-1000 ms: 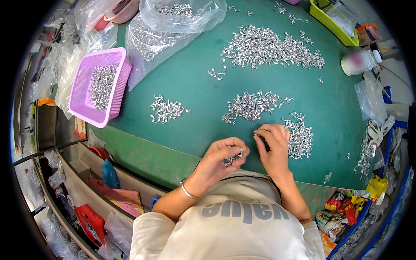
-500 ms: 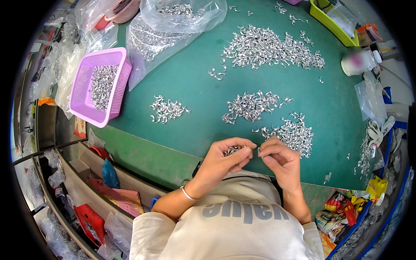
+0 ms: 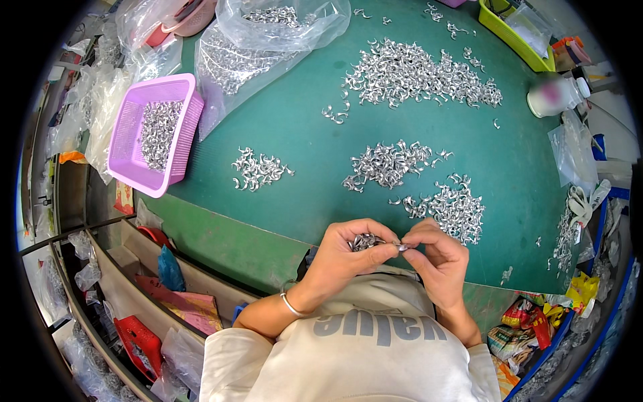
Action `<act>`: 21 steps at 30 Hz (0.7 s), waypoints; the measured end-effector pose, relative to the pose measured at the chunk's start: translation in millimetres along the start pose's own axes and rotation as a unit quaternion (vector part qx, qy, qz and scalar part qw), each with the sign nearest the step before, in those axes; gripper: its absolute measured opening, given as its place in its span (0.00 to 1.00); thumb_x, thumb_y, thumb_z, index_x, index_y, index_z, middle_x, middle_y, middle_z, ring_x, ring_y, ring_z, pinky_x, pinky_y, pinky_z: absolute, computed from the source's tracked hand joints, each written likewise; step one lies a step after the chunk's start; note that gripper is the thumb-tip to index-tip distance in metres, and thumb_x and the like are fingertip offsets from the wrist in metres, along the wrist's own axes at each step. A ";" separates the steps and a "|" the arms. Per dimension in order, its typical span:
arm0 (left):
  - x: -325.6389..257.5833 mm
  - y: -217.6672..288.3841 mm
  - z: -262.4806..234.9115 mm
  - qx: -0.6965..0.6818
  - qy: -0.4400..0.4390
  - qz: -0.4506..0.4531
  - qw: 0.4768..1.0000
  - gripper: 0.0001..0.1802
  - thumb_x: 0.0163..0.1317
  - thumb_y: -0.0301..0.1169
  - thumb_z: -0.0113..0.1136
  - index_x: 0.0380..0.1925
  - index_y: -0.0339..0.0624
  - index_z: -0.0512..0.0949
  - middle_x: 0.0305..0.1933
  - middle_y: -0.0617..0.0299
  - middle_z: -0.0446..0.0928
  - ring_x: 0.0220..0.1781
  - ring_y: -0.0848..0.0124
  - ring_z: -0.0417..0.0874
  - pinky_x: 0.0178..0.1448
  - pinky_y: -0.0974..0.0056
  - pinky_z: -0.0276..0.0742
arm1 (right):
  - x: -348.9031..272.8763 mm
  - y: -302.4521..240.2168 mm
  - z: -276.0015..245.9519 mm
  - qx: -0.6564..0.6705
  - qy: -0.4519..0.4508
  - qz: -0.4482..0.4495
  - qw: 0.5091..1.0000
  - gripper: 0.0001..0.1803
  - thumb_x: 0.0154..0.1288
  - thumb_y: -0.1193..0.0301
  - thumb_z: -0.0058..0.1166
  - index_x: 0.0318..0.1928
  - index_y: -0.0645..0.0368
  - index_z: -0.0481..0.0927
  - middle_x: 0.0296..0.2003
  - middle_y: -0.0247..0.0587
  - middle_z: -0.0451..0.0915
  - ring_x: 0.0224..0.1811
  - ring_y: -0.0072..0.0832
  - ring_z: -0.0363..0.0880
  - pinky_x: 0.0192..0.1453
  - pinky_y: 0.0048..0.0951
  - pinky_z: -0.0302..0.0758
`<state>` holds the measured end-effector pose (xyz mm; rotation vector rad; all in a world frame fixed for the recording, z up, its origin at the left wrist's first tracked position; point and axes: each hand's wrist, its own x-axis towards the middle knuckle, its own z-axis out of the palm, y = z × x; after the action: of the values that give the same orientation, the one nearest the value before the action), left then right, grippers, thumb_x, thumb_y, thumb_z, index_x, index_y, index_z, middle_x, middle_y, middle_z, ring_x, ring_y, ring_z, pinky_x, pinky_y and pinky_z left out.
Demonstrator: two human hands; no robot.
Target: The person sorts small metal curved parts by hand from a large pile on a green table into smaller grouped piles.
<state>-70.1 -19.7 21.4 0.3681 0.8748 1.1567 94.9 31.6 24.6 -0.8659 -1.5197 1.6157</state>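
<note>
My left hand (image 3: 348,254) is cupped close to my chest and holds a small bunch of shiny metal clips (image 3: 365,241). My right hand (image 3: 439,258) meets it, thumb and forefinger pinching one clip (image 3: 402,247) at the left hand's fingertips. Just beyond my right hand lies a pile of the same clips (image 3: 454,208) on the green table mat (image 3: 301,141). Two more piles sit further out, one in the middle (image 3: 388,163) and a small one to the left (image 3: 258,169).
A large spread of clips (image 3: 418,70) lies at the far side. A purple basket (image 3: 155,134) with clips stands at the left, clear plastic bags (image 3: 268,33) behind it. A white bottle (image 3: 556,97) and a yellow-green tray (image 3: 512,30) are at the far right.
My right hand has come back from the near clip pile to my left hand, bringing a clip with it. Both hands have drawn slightly closer to my chest.
</note>
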 end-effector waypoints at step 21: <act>-2.9 2.7 1.7 0.024 0.000 0.009 1.000 0.07 0.56 0.24 0.61 0.32 0.31 0.77 0.29 0.63 0.74 0.21 0.84 0.62 0.21 0.77 0.54 | -2.7 -13.3 5.2 -0.058 0.025 -0.050 0.997 0.11 0.47 0.86 0.57 0.35 0.68 0.79 0.30 0.42 0.79 0.33 0.30 0.72 0.38 0.27 0.67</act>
<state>-70.9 -20.9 25.4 0.4159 0.9017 1.1547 92.6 26.9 38.1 -0.8726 -1.6087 1.4364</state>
